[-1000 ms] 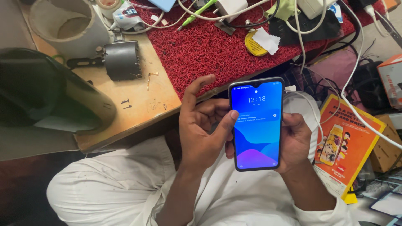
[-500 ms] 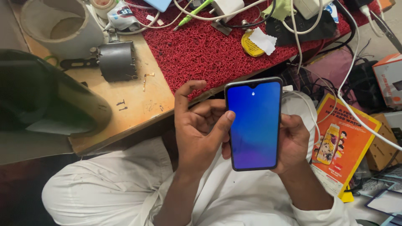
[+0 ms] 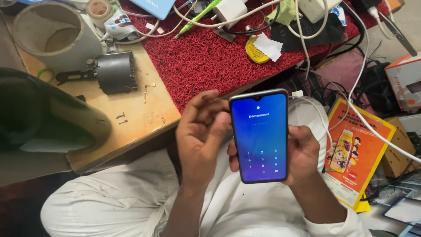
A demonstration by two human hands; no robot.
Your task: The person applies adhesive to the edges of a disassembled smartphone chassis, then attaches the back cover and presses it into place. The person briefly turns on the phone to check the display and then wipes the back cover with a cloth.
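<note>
Cluttered red mat (image 3: 210, 66) behind; right hand (image 3: 302, 153) grasps phone (image 3: 261, 136), fingers mostly hidden; left hand (image 3: 199, 131) loose beside.

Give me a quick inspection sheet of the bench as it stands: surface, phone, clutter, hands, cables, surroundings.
Surface: wooden bench partly under a red looped mat.
Job's things: blue-screened smartphone, lit, showing a keypad screen.
Clutter: grey metal cylinder, white plastic tub, tape roll, yellow disc.
Grips: right hand holds the phone from behind; left hand touches its left edge.
Cables: white cables cross mat and floor.
Surroundings: orange printed leaflet, cardboard boxes.
</note>
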